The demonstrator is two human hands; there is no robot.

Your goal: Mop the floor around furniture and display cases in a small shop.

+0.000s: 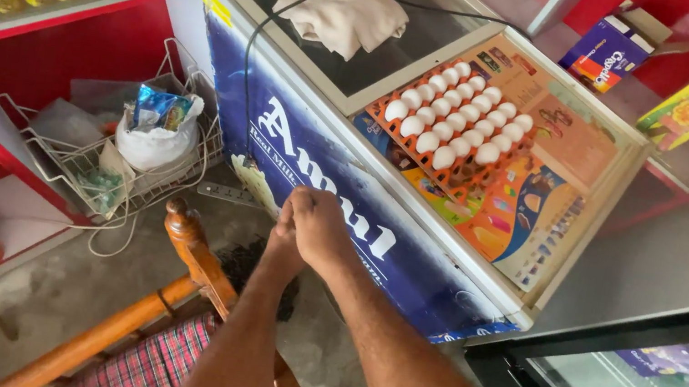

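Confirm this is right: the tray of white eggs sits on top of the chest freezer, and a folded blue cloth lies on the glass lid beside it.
Not quite. The head view shows the tray of white eggs on the chest freezer, but the cloth on the glass lid is beige, not blue.

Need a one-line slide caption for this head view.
Clasped hands hover before a blue chest freezer topped with an egg tray.
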